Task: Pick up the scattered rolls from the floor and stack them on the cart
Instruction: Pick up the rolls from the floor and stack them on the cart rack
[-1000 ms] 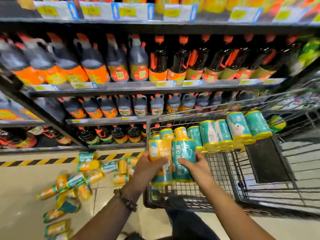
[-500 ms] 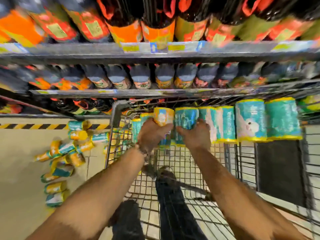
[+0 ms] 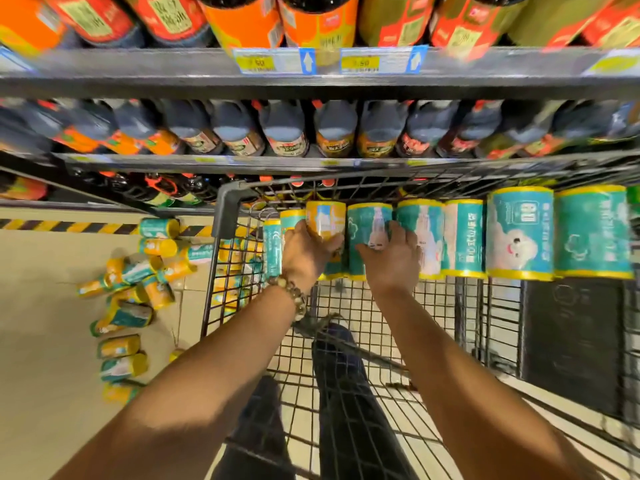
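Head view: a yellow roll (image 3: pixel 325 220) is gripped by the left hand (image 3: pixel 308 254) and a teal roll (image 3: pixel 369 233) by the right hand (image 3: pixel 391 258), with fingers curled round each. Both are now pressed side by side against the far wall of the cart (image 3: pixel 225 206), joining the row of rolls (image 3: pixel 519 233) there. A second ago they were held over the near edge. Only the release seems left. Many scattered rolls (image 3: pixel 131 296) are left on the floor beside the cart, below shelves of bottles (image 3: pixel 284 133).
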### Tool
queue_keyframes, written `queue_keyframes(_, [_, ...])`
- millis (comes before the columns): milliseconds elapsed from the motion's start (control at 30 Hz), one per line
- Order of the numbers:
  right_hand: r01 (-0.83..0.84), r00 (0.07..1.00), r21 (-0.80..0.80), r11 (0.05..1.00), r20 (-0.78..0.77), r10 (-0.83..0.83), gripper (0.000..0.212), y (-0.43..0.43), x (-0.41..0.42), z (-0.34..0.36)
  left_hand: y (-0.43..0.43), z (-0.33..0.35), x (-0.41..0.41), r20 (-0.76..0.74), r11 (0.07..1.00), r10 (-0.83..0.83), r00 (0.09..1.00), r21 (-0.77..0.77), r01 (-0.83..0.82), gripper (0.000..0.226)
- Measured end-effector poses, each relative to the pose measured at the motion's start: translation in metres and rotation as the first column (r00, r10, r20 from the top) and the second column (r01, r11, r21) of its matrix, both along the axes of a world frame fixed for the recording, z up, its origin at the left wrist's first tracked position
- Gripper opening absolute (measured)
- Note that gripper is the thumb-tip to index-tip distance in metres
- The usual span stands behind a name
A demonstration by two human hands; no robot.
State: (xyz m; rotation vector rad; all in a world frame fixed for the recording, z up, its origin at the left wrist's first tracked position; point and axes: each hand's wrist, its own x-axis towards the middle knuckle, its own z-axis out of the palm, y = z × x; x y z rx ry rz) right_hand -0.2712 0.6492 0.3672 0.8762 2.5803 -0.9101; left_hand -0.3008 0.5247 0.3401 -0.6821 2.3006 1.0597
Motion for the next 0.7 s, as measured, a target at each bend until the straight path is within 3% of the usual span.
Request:
queue_keyframes(67, [0.019, 1.0, -0.053, 0.998, -0.01, -0.019, 0.071, 0.002, 0.001, 0.005, -0.006, -0.012, 0.002, 0.015, 1.0, 0.004, 1.0, -0.004, -0.004, 0.071])
queue_keyframes(167, [0.017, 0.998, -0.111, 0.994, -0.066, -0.024, 0.067, 0.003, 0.006, 0.012, -0.007, 0.027, 0.007, 0.017, 0.999, 0.0, 1.0, 0.043, -0.001, 0.053])
queue_keyframes(300, [0.013, 0.985, -0.197, 0.98, -0.169, -0.047, 0.064, -0.006, 0.015, 0.022, -0.028, 0.045, 0.021, 0.035, 0.99, 0.045, 0.998, 0.131, -0.049, 0.066])
queue_keyframes(400, [0.017, 0.979, -0.257, 0.966, -0.193, -0.068, 0.063, -0.024, 0.024, 0.033, -0.048, 0.06, 0.041, -0.014, 0.98, 0.068, 0.998, 0.187, -0.064, 0.037])
queue_keyframes(467, [-0.015, 0.973, -0.288, 0.958, -0.223, -0.052, 0.061, -0.044, 0.029, 0.042, -0.062, 0.073, 0.055, -0.077, 0.978, 0.096, 0.992, 0.193, -0.08, 0.03])
queue_keyframes(533, [-0.085, 0.968, -0.346, 0.934, -0.251, -0.005, 0.06, -0.07, 0.032, 0.053, -0.078, 0.085, 0.071, -0.118, 0.963, 0.16, 0.98, 0.235, -0.129, 0.023])
queue_keyframes(700, [-0.357, 0.922, -0.36, 0.862, -0.282, 0.264, 0.054, -0.154, 0.045, 0.072, -0.144, 0.109, 0.111, -0.181, 0.903, 0.327, 0.927, 0.349, -0.25, 0.033])
